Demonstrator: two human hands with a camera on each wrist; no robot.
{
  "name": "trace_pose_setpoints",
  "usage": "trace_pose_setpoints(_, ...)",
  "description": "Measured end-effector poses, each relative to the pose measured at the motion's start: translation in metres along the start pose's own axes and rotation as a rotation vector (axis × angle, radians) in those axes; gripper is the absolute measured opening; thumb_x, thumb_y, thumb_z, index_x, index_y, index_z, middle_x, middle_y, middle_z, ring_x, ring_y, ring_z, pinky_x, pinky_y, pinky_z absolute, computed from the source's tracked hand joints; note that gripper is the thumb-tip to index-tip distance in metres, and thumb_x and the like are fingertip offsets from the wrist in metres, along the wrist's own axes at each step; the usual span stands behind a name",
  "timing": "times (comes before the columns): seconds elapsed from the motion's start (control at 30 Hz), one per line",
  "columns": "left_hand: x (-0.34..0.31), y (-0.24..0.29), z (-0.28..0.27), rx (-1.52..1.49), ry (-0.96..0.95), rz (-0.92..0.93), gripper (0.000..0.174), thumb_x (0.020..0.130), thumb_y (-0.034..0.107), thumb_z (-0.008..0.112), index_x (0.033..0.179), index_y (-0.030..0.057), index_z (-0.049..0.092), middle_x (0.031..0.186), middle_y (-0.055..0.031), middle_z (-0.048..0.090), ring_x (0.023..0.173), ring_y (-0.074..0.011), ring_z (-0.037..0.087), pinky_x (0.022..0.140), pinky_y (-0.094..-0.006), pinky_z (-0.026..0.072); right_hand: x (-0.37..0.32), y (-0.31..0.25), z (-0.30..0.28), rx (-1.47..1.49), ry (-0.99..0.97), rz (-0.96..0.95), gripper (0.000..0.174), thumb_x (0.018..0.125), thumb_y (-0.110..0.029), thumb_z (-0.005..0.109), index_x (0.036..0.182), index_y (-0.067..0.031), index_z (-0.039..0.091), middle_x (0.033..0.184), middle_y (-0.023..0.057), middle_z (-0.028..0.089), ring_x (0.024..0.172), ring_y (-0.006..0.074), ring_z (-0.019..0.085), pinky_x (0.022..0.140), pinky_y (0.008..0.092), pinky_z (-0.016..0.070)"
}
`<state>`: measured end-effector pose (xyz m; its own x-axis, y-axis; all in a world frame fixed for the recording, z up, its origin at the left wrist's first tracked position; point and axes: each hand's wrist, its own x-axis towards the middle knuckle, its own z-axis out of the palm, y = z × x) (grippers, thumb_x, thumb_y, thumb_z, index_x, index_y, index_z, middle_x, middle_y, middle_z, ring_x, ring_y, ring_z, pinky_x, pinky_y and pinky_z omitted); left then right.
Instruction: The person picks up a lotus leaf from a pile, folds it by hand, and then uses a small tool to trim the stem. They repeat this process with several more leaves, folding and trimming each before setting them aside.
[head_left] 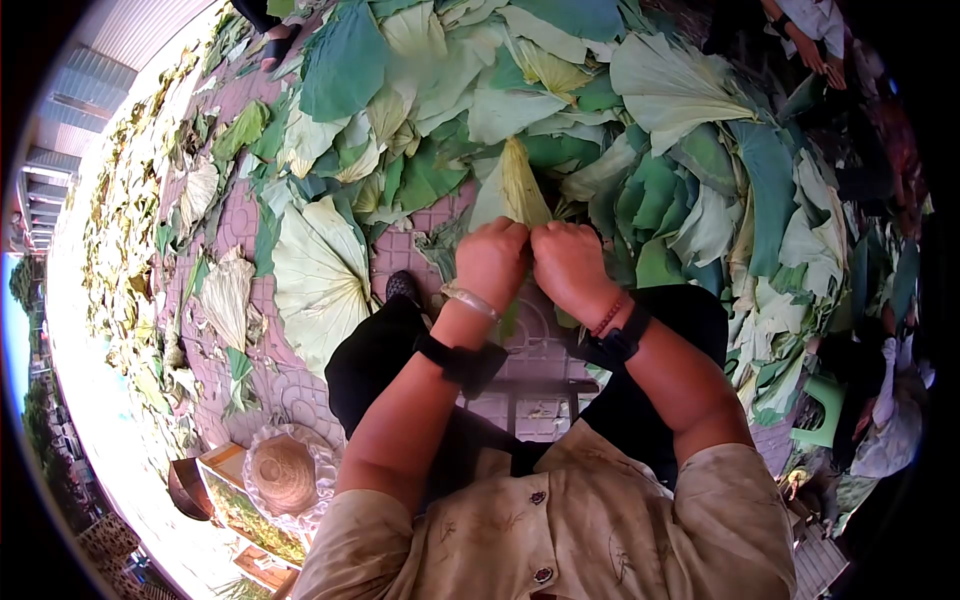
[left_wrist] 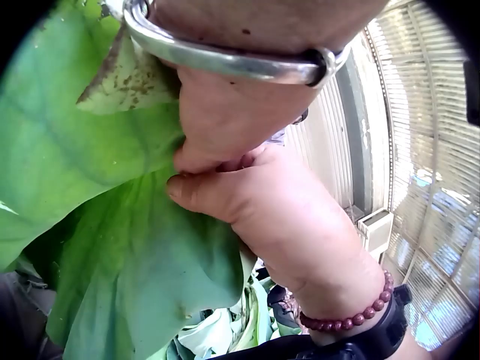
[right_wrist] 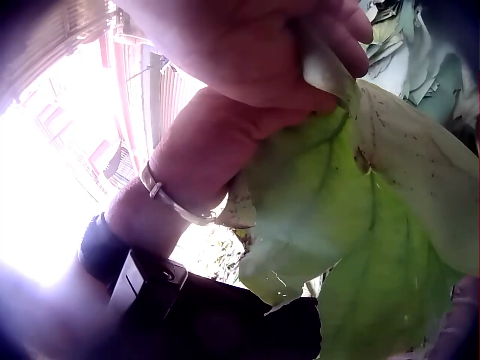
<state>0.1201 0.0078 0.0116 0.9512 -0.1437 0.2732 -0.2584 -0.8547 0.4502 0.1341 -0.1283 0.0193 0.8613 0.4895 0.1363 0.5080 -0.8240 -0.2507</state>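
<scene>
A large green lotus leaf (head_left: 513, 190) hangs between both hands, its pale, yellowish underside facing outward in the head view. My left hand (head_left: 492, 262) wears a silver bangle and grips the leaf's edge with curled fingers. Right beside it, my right hand (head_left: 571, 262), with a red bead bracelet, pinches the same edge; the knuckles nearly meet. From the left wrist, the leaf (left_wrist: 142, 247) drapes down in folds under both thumbs. In the right wrist view, part of the leaf (right_wrist: 330, 217) folds over near the right hand (right_wrist: 262, 45).
Lotus leaves (head_left: 440, 80) lie heaped ahead and to the right on pinkish paving (head_left: 300, 390). One broad pale leaf (head_left: 320, 270) spreads at left. A straw hat (head_left: 281, 473) sits lower left, a green stool (head_left: 820, 410) at right. Other people are at the edges.
</scene>
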Motion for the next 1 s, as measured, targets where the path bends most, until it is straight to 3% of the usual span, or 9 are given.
trace_pose_setpoints(0.43,-0.001,0.001,0.003,-0.001,0.064,-0.093,0.009,0.072,0.013,0.061,0.075,0.0105,0.053,0.073,-0.0074,0.055,0.067,-0.0299,0.058,0.059,-0.0422,0.0459,0.002,0.001,-0.001,0.153,0.13,-0.012,0.006,0.068,-0.003,0.056,0.069,-0.0051,0.051,0.069,0.0125,0.054,0.069,0.0336,0.055,0.066,0.0448,0.0433)
trace_pose_setpoints(0.77,0.002,-0.003,0.001,0.09,0.126,0.013,0.009,0.066,0.012,0.061,0.07,0.0112,0.053,0.072,-0.0048,0.056,0.071,-0.0263,0.057,0.061,-0.0388,0.0437,0.001,0.0,0.001,0.133,0.118,-0.07,0.007,0.066,-0.002,0.057,0.07,-0.0049,0.052,0.071,0.0117,0.054,0.071,0.0331,0.055,0.067,0.0439,0.0433)
trace_pose_setpoints(1.0,0.0,-0.008,0.009,-0.021,0.124,-0.071,0.009,0.068,0.014,0.061,0.069,0.0102,0.053,0.071,-0.0065,0.057,0.072,-0.0276,0.058,0.062,-0.0399,0.0446,0.0,0.001,0.001,0.132,0.118,-0.032,0.003,0.071,-0.01,0.056,0.069,-0.0083,0.055,0.07,0.0106,0.057,0.071,0.0314,0.059,0.068,0.0417,0.0443)
